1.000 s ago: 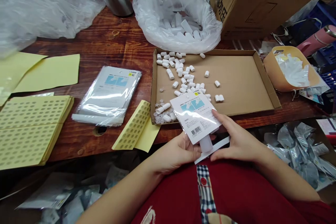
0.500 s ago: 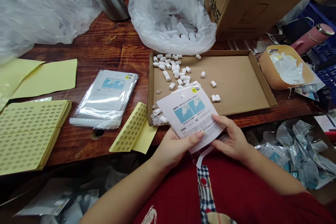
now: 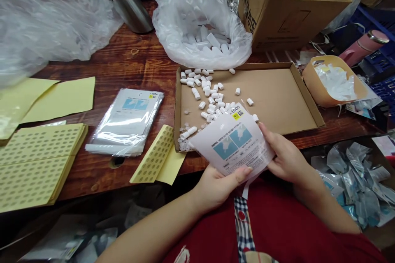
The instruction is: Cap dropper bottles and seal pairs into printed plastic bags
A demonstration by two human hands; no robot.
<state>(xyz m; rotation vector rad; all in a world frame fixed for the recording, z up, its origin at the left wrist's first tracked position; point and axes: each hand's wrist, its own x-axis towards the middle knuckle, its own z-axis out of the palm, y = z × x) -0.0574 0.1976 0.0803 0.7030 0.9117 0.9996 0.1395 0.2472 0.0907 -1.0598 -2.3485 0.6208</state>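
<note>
Between my hands is a clear plastic packet (image 3: 237,139) with a white and blue printed card inside, tilted above the near edge of a shallow cardboard tray (image 3: 277,102). My left hand (image 3: 220,185) grips its lower left part, thumb on the front. At its right edge, my right hand (image 3: 285,156) holds on too, its fingers partly hidden behind the packet. A pale strip (image 3: 247,189) hangs below the packet. Many small white plastic caps (image 3: 205,84) lie in the tray's left half, some hidden behind the packet.
Left of the tray are a stack of similar packets (image 3: 128,117) and yellow sticker sheets (image 3: 33,164). Behind it sit a plastic bag of white pieces (image 3: 200,20) and a cardboard box (image 3: 296,20). An orange tub (image 3: 321,86) stands right; filled packets (image 3: 358,185) lie below.
Both hands and the packet have shifted a little to the right. The packet's face now shows more glare, and my right hand has moved up along its right edge.
</note>
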